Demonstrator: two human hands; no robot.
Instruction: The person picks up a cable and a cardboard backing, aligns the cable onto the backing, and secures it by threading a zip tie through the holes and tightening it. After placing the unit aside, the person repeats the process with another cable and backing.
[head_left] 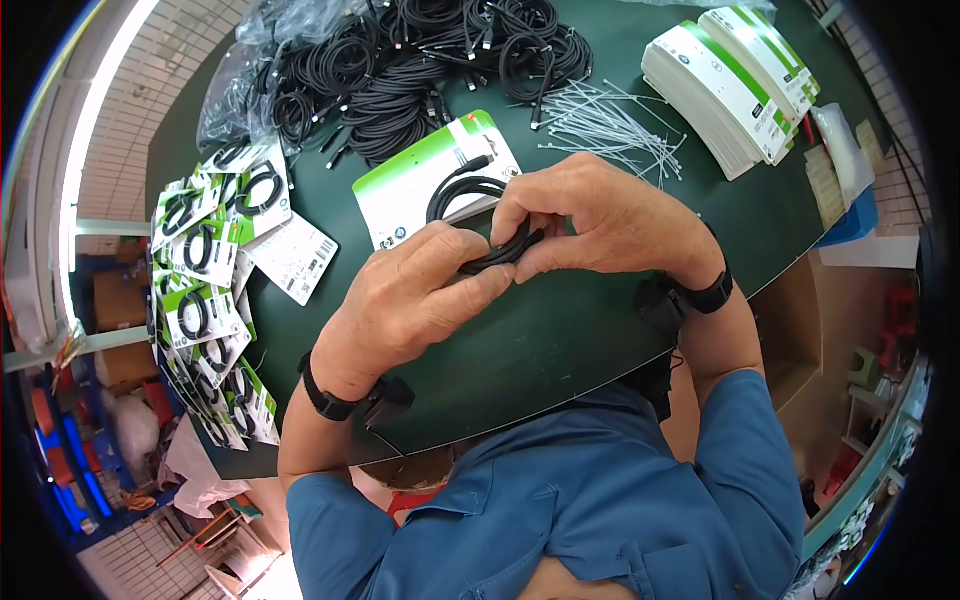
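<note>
Two hands work close together over the green tabletop (480, 375), and we see both clamped on one coiled black cable (437, 206). Our left hand (395, 300) pinches the lower part of the coil between thumb and forefinger; our right hand (600, 215) grips its right side, fingertips nearly meeting the left thumb. One plug end points up at the coil's top, and one green-and-white card (395, 190) lies just behind it; we cannot tell whether coil and card touch. Two wrists each carry one black strap.

Beyond the card we find one large heap of black cables (385, 95), too tangled to count, with one clear plastic bag (222, 110) at its left. One loose spread of white ties (610, 130), too many to count, lies to its right, then two stacks of cards (712, 95). At left we count at least eight coils on one pile of carded cables (193, 312), with one white card (297, 262) beside it
</note>
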